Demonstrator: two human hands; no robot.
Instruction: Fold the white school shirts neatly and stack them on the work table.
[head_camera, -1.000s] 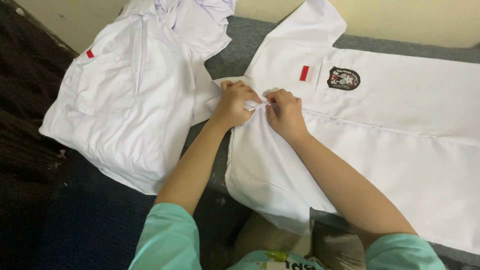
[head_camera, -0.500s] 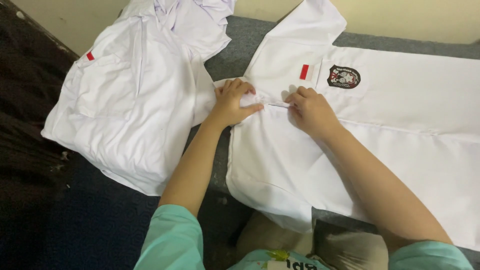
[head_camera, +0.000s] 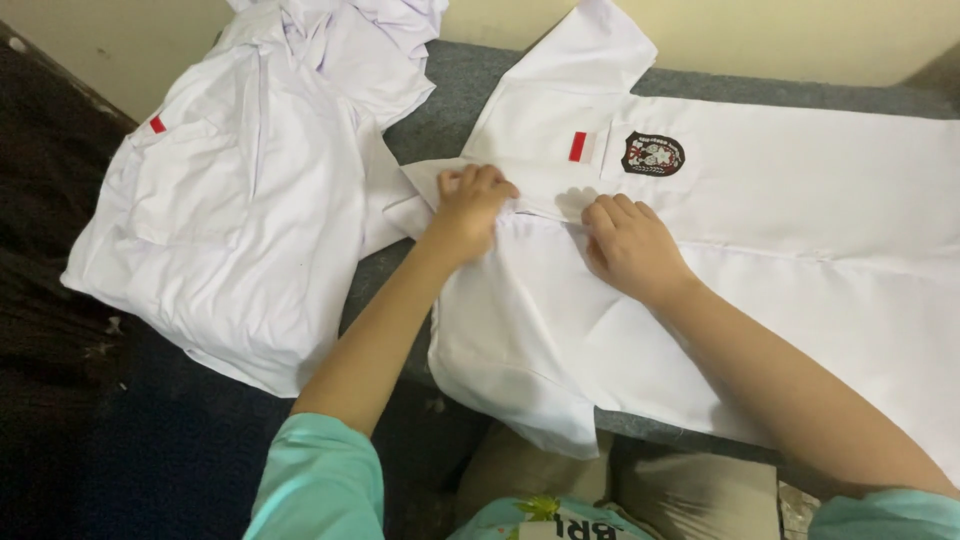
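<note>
A grey padded surface (head_camera: 455, 100) runs below a pale yellow wall, and on it lies the white shirt (head_camera: 760, 260) I am working on, spread with its collar end toward my left and its front facing up. My left hand (head_camera: 470, 205) rests on the collar area with fingers curled down, pressing the cloth; whether it pinches a fold I cannot tell. My right hand (head_camera: 628, 245) lies nearly flat along the front seam just beside it, fingers together, holding nothing. A red-and-white flag patch (head_camera: 582, 146) and a dark crest badge (head_camera: 653, 154) sit just beyond my fingers. If I press unevenly, the seam could crease or the lower edge, hanging off the surface near my lap, could drag the shirt down. A second white shirt (head_camera: 230, 220) lies crumpled to the left, well apart. No containers show here.
</note>
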